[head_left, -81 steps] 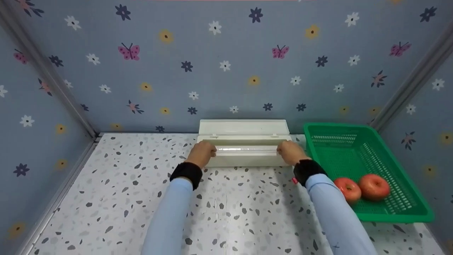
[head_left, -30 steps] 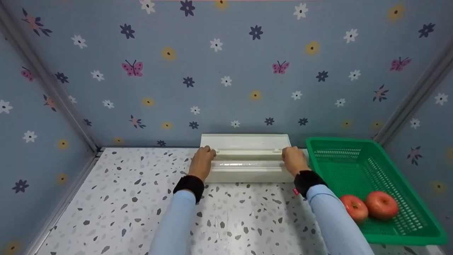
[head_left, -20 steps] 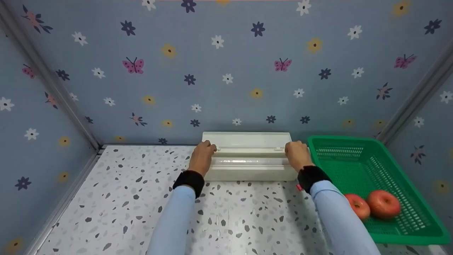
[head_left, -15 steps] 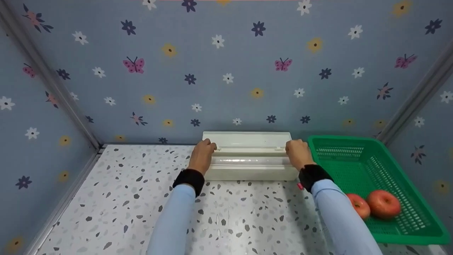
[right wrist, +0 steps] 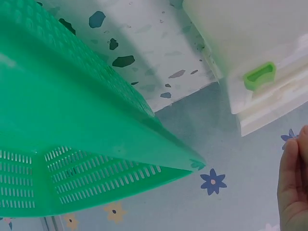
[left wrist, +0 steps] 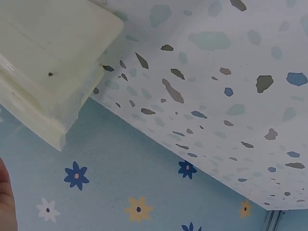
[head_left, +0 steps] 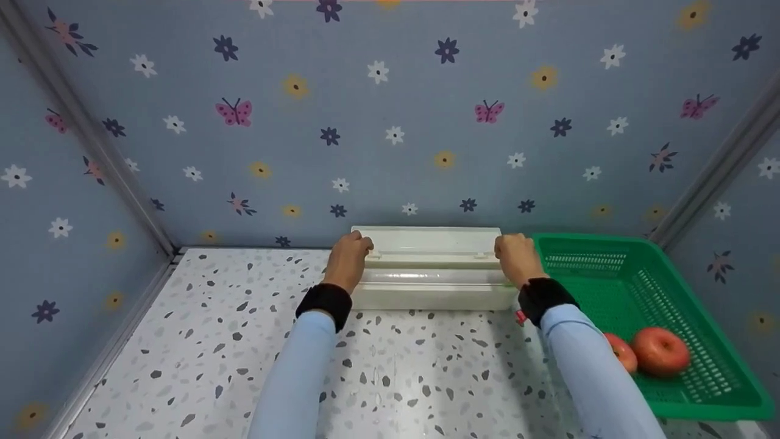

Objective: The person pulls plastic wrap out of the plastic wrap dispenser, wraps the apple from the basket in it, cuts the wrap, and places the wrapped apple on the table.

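A white cling film dispenser [head_left: 426,299] lies by the back wall, its lid [head_left: 432,238] tipped back. The shiny roll of cling film [head_left: 426,276] shows inside. My left hand [head_left: 348,262], fingers curled, is above the box's left end, overlapping the lid's edge in the head view. My right hand [head_left: 519,259] is level with it over the right end, thumb and fingers pinched together. Both seem to pinch the clear film, which hardly shows between them. The wrist views show wall between each hand and the lid. A green tab [right wrist: 260,75] sits at the dispenser's right end.
Close on the right stands a green basket [head_left: 701,305] holding a red apple [head_left: 661,352] and another apple [head_left: 623,350], partly behind my right sleeve. The speckled table [head_left: 244,341] extends left and toward me. Patterned walls [head_left: 390,110] enclose the back and sides.
My hands have moved from the roll's ends up and back to the lid's height. They stand slightly farther apart now. The roll shows more fully between them; the head view has tilted a little.
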Demonstrator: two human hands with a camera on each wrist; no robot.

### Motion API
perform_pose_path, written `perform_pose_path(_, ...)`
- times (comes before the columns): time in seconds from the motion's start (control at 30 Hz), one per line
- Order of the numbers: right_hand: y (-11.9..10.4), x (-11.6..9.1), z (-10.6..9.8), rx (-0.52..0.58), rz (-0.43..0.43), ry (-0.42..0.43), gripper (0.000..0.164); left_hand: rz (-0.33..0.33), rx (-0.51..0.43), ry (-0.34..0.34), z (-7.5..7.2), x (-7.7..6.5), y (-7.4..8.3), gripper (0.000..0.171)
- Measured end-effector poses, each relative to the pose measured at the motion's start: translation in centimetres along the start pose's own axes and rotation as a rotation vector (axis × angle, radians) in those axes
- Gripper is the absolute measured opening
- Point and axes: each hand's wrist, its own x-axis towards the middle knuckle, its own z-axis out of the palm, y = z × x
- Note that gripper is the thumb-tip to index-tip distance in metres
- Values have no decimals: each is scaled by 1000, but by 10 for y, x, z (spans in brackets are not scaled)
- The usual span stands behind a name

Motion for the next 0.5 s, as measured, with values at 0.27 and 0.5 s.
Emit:
perform_pose_path(0.27, -2, 3, -10, -66, -53, 29, 12, -2, 13, 19, -7, 5, 3, 12)
perform_pose_path(0.5, -5, 6, -14, -83, -61, 34, 11, -9, 18, 20, -16, 8, 5, 11)
